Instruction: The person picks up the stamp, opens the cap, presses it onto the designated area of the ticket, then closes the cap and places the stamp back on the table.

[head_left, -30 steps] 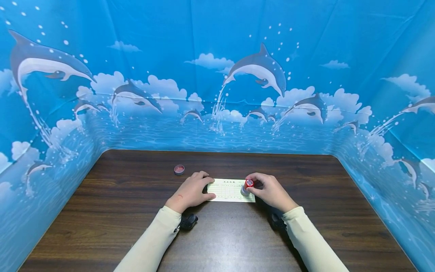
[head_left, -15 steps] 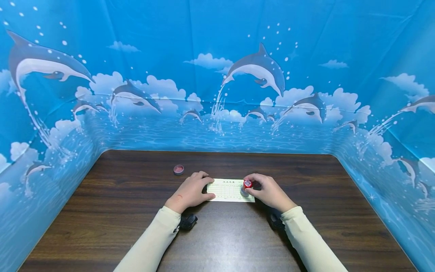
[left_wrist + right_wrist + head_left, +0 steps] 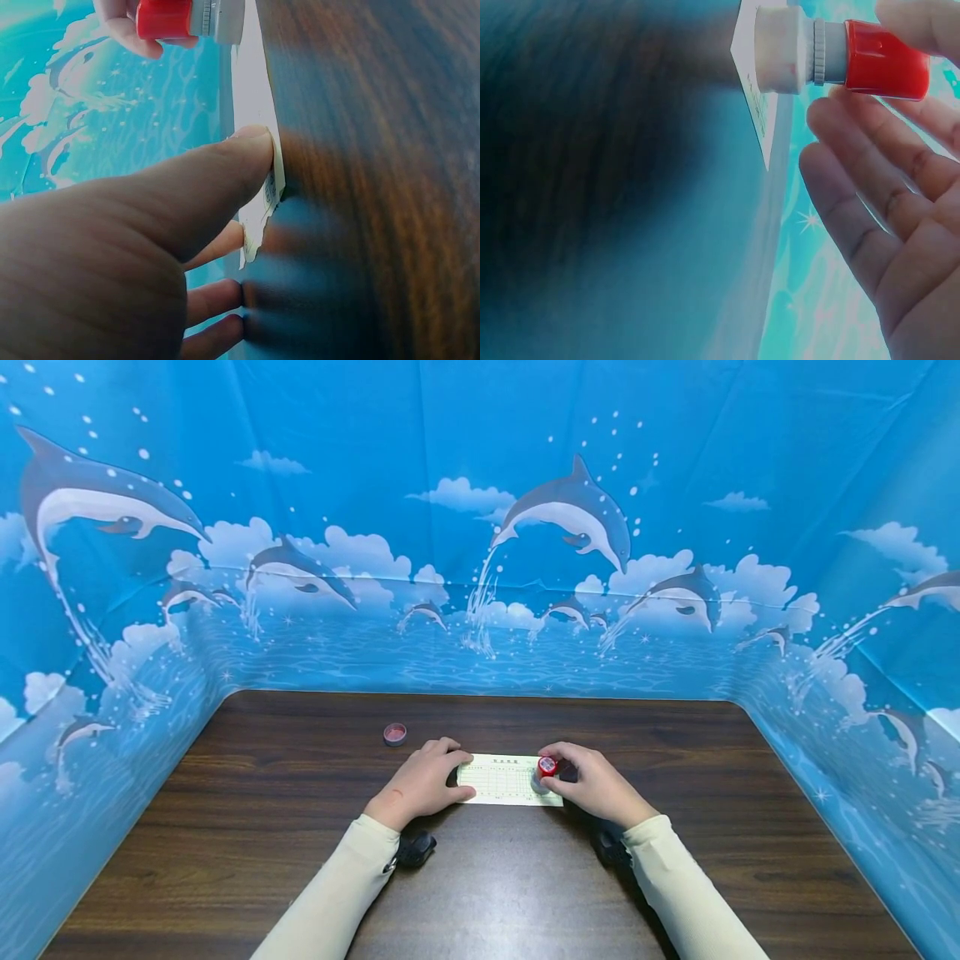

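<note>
Stamp (image 3: pixel 547 768), red-topped with a pale body, stands about upright on the right-hand part of a printed paper slip (image 3: pixel 501 781). Right hand (image 3: pixel 602 783) pinches it by the red top. Left hand (image 3: pixel 420 781) isn't gripping: thumb pressed flat on the slip's left end, fingers spread out around there.

Risks, as I judge it: a sideways drift of the right hand while the base touches paper would smear any ink. Tilt would give half a mark; the grip sits high on the red part, so a small wrist lean could rock it. If the left thumb eases off, the slip could slide or swivel, since only that end is pinned by fingers. Left end looks ragged in the left wrist view, so a hard tug might tear it. Ink under the base: can't see.

Surface: dark wood-grain table (image 3: pixel 300 827), glare on the near side. Small round tub (image 3: pixel 395 743), reddish inside, sits beyond the left hand, well apart from the stamp. Room: blue cloth backdrop (image 3: pixel 465 435) on three sides, faint creases, printed with leaping dolphins (image 3: pixel 573 510), clouds, water. Person wears cream sleeves (image 3: pixel 341 877), black gear (image 3: pixel 416 850) at the wrists.
</note>
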`<act>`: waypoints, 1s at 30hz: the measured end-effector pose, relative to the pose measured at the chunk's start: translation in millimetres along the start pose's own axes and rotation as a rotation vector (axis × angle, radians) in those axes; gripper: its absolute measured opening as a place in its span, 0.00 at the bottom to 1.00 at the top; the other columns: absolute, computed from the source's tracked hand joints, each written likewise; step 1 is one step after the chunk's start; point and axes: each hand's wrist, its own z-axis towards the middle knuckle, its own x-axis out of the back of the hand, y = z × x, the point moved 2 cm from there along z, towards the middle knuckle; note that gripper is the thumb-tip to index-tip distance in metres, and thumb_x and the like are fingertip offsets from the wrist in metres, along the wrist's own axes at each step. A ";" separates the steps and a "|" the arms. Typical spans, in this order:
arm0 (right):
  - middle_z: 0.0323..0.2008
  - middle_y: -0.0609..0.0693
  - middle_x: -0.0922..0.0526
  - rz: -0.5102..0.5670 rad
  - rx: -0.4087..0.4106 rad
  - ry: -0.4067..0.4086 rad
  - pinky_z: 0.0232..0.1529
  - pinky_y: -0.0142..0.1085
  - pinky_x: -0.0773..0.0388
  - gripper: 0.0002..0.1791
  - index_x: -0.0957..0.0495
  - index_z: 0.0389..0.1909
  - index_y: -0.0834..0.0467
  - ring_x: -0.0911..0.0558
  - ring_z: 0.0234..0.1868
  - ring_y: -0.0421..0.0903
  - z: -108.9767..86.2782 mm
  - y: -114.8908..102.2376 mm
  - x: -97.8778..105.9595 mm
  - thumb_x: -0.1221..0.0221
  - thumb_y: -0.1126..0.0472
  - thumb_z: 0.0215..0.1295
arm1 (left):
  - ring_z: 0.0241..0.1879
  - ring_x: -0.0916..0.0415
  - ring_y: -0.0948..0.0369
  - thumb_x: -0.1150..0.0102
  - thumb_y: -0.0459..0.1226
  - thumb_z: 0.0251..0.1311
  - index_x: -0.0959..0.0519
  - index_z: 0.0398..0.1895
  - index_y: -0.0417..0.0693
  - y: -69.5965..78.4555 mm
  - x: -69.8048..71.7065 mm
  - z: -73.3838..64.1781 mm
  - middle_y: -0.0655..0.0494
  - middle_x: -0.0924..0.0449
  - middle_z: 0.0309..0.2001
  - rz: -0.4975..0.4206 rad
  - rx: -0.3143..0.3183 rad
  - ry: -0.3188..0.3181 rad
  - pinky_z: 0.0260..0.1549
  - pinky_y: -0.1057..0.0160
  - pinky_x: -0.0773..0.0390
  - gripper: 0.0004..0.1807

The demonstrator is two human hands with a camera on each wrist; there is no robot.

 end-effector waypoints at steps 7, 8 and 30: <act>0.46 0.44 0.14 0.016 0.001 0.039 0.49 0.44 0.16 0.17 0.18 0.56 0.58 0.16 0.45 0.39 0.3 -1.5 0.7 0.32 0.58 0.70 | 0.64 0.29 0.47 0.29 0.53 0.63 0.19 0.65 0.51 -0.8 -0.6 -0.4 0.47 0.25 0.64 0.005 -0.003 0.009 0.65 0.45 0.29 0.30; 0.45 0.44 0.14 0.016 0.009 0.046 0.49 0.44 0.16 0.15 0.17 0.55 0.57 0.16 0.45 0.39 0.1 -1.7 0.7 0.33 0.58 0.70 | 0.64 0.28 0.47 0.29 0.53 0.63 0.19 0.65 0.51 -0.9 -0.6 -0.5 0.47 0.25 0.63 0.005 -0.004 0.009 0.65 0.45 0.28 0.30; 0.39 0.40 0.15 -0.013 -0.001 0.073 0.44 0.38 0.16 0.07 0.15 0.46 0.52 0.17 0.40 0.37 -0.6 -4.0 1.6 0.32 0.60 0.69 | 0.63 0.28 0.47 0.27 0.53 0.61 0.18 0.63 0.52 0.9 -1.0 -0.6 0.48 0.24 0.63 0.002 0.013 0.026 0.63 0.45 0.27 0.30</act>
